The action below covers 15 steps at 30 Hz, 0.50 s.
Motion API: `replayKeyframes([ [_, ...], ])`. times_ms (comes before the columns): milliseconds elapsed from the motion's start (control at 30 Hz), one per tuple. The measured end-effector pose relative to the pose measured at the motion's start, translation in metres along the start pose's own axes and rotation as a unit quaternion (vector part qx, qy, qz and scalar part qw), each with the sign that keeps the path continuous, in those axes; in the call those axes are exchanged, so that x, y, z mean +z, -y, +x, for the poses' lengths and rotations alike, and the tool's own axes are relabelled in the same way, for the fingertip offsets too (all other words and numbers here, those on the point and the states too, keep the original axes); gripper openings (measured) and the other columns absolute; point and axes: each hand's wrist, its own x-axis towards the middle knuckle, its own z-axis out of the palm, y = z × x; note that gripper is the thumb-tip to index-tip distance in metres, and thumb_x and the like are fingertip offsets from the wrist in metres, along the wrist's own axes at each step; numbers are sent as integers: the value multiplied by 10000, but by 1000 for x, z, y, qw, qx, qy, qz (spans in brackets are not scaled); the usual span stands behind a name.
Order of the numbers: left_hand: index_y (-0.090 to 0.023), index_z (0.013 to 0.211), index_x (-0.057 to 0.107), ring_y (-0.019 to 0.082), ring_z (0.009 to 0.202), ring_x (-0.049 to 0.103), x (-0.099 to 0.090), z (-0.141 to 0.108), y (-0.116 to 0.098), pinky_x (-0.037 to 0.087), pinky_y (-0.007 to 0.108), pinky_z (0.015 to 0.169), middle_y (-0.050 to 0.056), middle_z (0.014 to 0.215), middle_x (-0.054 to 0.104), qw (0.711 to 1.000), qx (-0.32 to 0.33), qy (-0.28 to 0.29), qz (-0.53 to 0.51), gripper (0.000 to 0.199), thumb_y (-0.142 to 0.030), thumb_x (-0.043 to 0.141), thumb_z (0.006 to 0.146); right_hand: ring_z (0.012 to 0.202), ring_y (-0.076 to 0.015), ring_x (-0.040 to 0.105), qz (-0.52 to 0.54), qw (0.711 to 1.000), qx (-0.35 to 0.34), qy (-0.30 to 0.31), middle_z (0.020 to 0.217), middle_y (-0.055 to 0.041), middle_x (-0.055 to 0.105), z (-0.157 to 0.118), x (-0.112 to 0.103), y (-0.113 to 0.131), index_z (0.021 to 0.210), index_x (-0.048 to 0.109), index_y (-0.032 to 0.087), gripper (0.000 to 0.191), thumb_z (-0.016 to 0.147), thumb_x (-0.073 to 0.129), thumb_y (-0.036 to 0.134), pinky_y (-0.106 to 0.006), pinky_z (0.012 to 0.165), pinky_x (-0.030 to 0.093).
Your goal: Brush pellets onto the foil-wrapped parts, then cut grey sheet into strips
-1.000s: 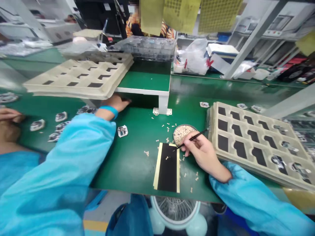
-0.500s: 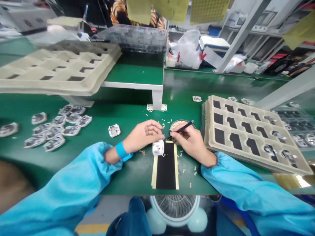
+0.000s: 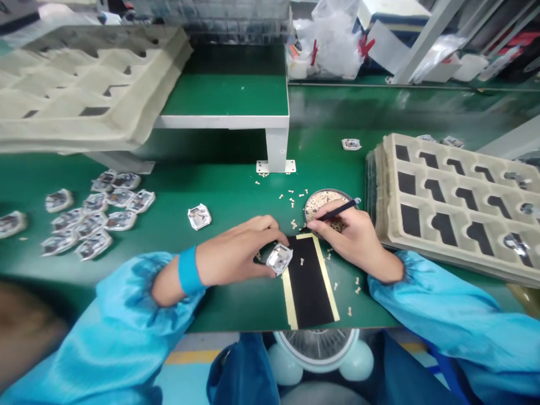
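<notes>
My left hand [image 3: 242, 253] grips a small white plastic housing [image 3: 279, 259] between thumb and fingers, its inner side with metallic parts facing up. The housing is over the left edge of a black mat strip [image 3: 311, 287] with yellow tape borders. My right hand [image 3: 352, 236] is closed around a slim black pen-like tool [image 3: 338, 209], its dark tip pointing left near the mat's top end. Just behind that hand stands a round dish [image 3: 323, 198] of tiny beige pieces, partly covered by my fingers. Several similar tiny pieces [image 3: 294, 224] lie scattered on the green table.
A single housing [image 3: 199, 216] lies left of my hand, and a cluster of housings [image 3: 90, 222] farther left. Stacked moulded trays [image 3: 428, 211] stand at right; another tray [image 3: 126, 121] rests on a raised green shelf [image 3: 236, 95]. The shelf leg [image 3: 276, 149] stands ahead.
My left hand has turned and now holds the housing tilted, inner side showing. My right hand keeps the tool near the dish. The view has dipped and shifted.
</notes>
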Motion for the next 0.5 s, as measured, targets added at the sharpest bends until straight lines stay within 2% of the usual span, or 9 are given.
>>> replayKeyframes([
  [67, -260, 1137, 643, 239, 1051, 584, 2, 2, -3, 473, 346, 888, 46, 1128, 596, 999, -4, -31, -24, 382, -344, 773, 788, 798, -180, 678, 5, 1000, 7, -7, 879, -39, 720, 0, 0, 0, 919, 685, 209, 208, 880, 748, 404, -301, 671, 559],
  [200, -233, 1068, 592, 171, 804, 588, 3, 5, -9, 478, 292, 697, 17, 1007, 642, 989, -36, -99, -107, 430, -332, 822, 719, 808, -182, 682, 21, 1000, 13, -11, 866, -41, 721, 0, -1, 1, 899, 679, 203, 215, 873, 757, 402, -294, 673, 550],
  [300, -227, 1128, 541, 129, 675, 554, 7, 6, -9, 422, 252, 579, 0, 927, 668, 980, -49, -95, -167, 443, -303, 789, 768, 759, -166, 666, 19, 1000, 5, -2, 857, -36, 727, 0, -1, 2, 894, 679, 197, 216, 863, 768, 391, -280, 643, 530],
  [400, -237, 1187, 517, 121, 676, 575, 15, 9, -7, 417, 240, 585, -16, 882, 671, 981, -38, -90, -169, 420, -230, 722, 821, 659, -133, 620, 13, 1000, 17, -1, 829, -24, 722, 1, 1, 3, 877, 681, 192, 229, 862, 766, 404, -262, 598, 501],
  [500, -240, 1175, 525, 125, 672, 586, 21, 13, -7, 426, 240, 599, -40, 796, 635, 985, -43, -99, -138, 406, -185, 705, 815, 614, -112, 588, 22, 999, 30, 3, 816, -15, 713, 2, 3, 3, 870, 684, 187, 249, 855, 771, 420, -254, 592, 487],
])
